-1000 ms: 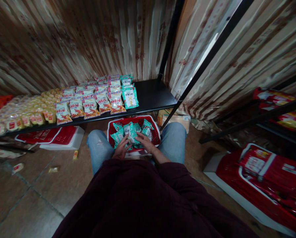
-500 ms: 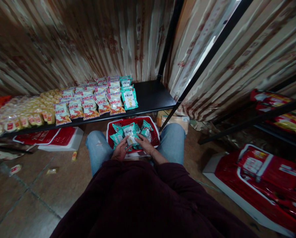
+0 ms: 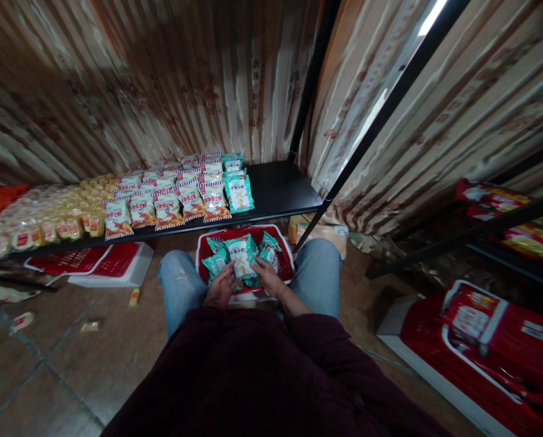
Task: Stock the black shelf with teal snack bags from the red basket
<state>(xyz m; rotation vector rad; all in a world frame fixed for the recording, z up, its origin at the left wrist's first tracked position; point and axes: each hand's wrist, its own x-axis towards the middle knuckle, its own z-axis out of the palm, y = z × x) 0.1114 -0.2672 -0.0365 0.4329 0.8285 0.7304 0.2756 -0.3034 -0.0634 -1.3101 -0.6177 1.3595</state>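
Between my knees stands a red basket (image 3: 284,229) with several teal snack bags in it. Just above them I hold one teal and white snack bag (image 3: 240,255), its printed front facing me. My left hand (image 3: 222,285) grips its lower left edge, and my right hand (image 3: 266,274) has its lower right side. Both hands are closed on this bag. On the black shelf (image 3: 280,185) in front, a matching teal bag (image 3: 239,194) stands upright at the right end of the rows, beside striped orange and white snack bags (image 3: 167,209).
Small yellow wrapped snacks (image 3: 62,224) cover the shelf's left part. Under it lies a red basket (image 3: 80,260) on a white box. Loose packets (image 3: 90,326) lie on the floor. At right are a basket of red packages (image 3: 490,321) and a slanting black shelf post (image 3: 367,133).
The held bag is more upright, with its front turned more fully toward me. My view has tipped slightly, so the shelf and basket sit lower in the picture.
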